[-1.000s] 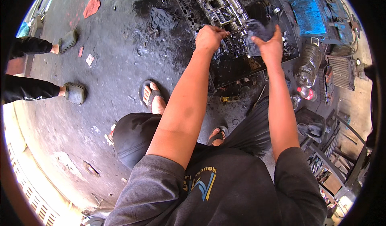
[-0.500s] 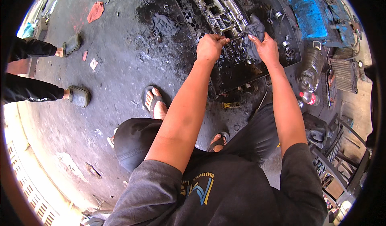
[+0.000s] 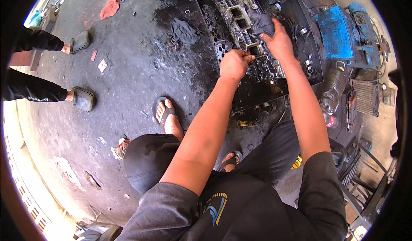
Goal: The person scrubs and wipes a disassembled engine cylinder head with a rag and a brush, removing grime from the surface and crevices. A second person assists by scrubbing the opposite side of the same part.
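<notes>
A long metal engine cylinder head with a row of squarish openings lies on a black metal sheet. My left hand is closed at its near left edge, thumb and fingertips pinched on the metal beside the nearest opening. My right hand presses a dark grey rag onto the right side of the head, fingers bunched round the cloth. The rag hides the metal under it and part of my fingers. Oily dark parts cover the near end of the head.
Another dark rag lies left of the head, beside a flat holed plate. A blue machine and a large plastic bottle stand at the right. Another person's clog-style shoes are at the left. A red cloth lies farther off.
My right hand has slid the rag away from me along the cylinder head. My left hand keeps its place at the near left edge. The whole view has shifted slightly.
</notes>
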`<control>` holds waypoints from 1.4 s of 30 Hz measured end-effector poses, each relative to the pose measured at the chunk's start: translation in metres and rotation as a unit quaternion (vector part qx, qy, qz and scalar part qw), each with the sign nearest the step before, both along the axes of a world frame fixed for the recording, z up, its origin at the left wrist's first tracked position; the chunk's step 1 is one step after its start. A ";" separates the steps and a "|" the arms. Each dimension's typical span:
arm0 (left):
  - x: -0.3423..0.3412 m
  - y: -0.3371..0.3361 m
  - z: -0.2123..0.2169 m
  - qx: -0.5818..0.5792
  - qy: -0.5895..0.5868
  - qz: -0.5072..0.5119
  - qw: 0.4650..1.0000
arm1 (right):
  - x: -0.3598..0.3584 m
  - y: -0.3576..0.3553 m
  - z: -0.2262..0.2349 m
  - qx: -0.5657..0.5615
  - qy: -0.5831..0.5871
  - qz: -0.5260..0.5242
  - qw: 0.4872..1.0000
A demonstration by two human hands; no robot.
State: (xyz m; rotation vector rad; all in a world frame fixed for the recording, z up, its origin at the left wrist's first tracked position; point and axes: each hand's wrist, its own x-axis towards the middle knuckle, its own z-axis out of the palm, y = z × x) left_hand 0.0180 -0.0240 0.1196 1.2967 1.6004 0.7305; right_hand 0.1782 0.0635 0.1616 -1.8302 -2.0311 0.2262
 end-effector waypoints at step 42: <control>0.005 -0.004 0.004 0.015 0.033 0.010 0.999 | -0.006 0.031 0.000 -0.015 -0.078 0.027 0.996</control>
